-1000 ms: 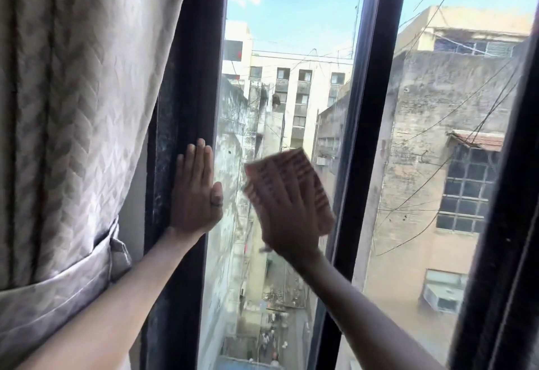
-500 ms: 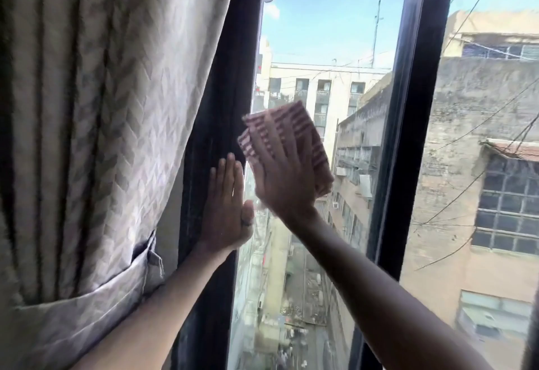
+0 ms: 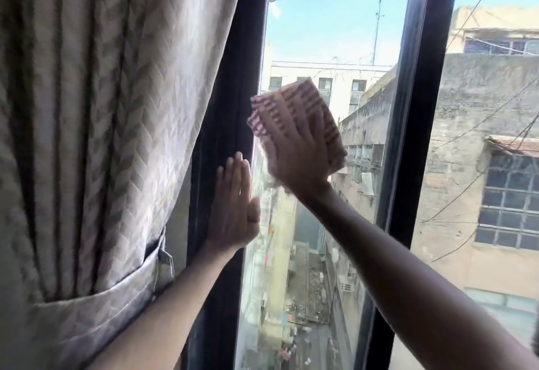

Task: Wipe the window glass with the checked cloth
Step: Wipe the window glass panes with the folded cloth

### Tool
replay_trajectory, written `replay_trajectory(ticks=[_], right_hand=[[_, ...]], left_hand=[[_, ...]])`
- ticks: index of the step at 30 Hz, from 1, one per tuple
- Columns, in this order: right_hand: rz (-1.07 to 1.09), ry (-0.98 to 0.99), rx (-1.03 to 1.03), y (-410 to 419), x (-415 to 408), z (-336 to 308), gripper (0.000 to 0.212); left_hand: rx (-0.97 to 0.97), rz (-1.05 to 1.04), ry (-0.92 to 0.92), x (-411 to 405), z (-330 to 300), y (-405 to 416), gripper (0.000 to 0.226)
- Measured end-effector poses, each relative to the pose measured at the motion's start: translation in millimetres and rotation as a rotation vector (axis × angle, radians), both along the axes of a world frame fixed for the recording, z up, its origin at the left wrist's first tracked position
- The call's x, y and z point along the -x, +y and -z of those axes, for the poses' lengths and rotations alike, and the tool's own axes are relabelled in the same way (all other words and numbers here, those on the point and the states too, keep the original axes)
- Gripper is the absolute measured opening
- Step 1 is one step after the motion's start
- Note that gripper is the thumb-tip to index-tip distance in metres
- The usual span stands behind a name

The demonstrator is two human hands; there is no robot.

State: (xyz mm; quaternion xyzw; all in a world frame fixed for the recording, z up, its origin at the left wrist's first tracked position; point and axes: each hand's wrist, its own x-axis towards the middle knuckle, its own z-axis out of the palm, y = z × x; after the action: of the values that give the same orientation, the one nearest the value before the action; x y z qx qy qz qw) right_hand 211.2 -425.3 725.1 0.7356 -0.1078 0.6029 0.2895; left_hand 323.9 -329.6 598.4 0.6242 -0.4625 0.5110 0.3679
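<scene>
- Your right hand (image 3: 294,151) lies flat and spread on the checked cloth (image 3: 294,116), palm pressing it against the window glass (image 3: 329,34). The fingers (image 3: 284,118) fan out over the fabric rather than curl round it — a pressing hold, not a pinch.
- The cloth is folded into a rough square with red and white checks. It sits on the narrow left pane, about mid-height, nearer the left frame (image 3: 233,92) than the dark centre bar (image 3: 408,124). Its upper and right edges show beyond your fingers.
- Hand and cloth are both blurred, so the cloth's lower edge under your palm cannot be made out.
- Your left hand (image 3: 233,209) is open and holds nothing. Its fingers are straight and close together, pointing up, laid flat on the left frame just beside the glass edge, with the thumb out toward the pane.
- The two hands are near each other but apart — the left one lower and to the left of the cloth.
- A pale herringbone curtain (image 3: 102,136) hangs at the left, gathered by a tieback (image 3: 96,311) of the same cloth; your left forearm passes just in front of it.
- Through the glass you see buildings (image 3: 478,136) and a narrow lane far below.
</scene>
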Motion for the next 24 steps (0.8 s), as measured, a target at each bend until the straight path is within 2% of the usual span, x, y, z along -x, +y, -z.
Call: replay_trajectory(ticks=[2,4,8,11,15,17,18,21,24], right_hand=[[0.005,-0.002,-0.031,1.6,-6.2,25.9,0.05],[0.004,0.059,-0.038,0.3,-3.6,80.5,0.048],[0.013,0.323,0.102,-13.8,20.6,175.2,0.036],[0.026,0.447,0.2,-26.7,43.9,133.5,0.045],[0.057,0.101,0.084,-39.4,44.5,1.3,0.051],[0.082,0.025,0.017,-37.3,41.6,-31.0,0.054],[0.064,-0.005,-0.012,-36.0,38.6,-27.1,0.053],[0.015,0.015,-0.051,-33.4,37.2,58.8,0.055],[0.058,0.26,-0.113,-36.6,59.3,165.3,0.054]], left_hand=[[0.005,0.011,-0.008,-3.0,3.7,0.4,0.073],[0.011,0.019,-0.003,-4.8,4.1,0.7,0.069],[-0.026,-0.002,-0.002,-6.5,3.8,4.3,0.077],[-0.029,-0.022,0.017,-7.1,3.9,2.4,0.074],[-0.001,-0.045,0.001,-8.1,0.7,-5.3,0.069],[0.001,-0.036,0.014,-5.5,0.1,-5.4,0.069],[0.0,-0.031,0.019,-5.1,1.5,-4.9,0.07],[-0.022,-0.044,0.031,-7.5,4.9,-1.3,0.077],[-0.049,-0.066,0.021,-3.1,4.6,1.0,0.081]])
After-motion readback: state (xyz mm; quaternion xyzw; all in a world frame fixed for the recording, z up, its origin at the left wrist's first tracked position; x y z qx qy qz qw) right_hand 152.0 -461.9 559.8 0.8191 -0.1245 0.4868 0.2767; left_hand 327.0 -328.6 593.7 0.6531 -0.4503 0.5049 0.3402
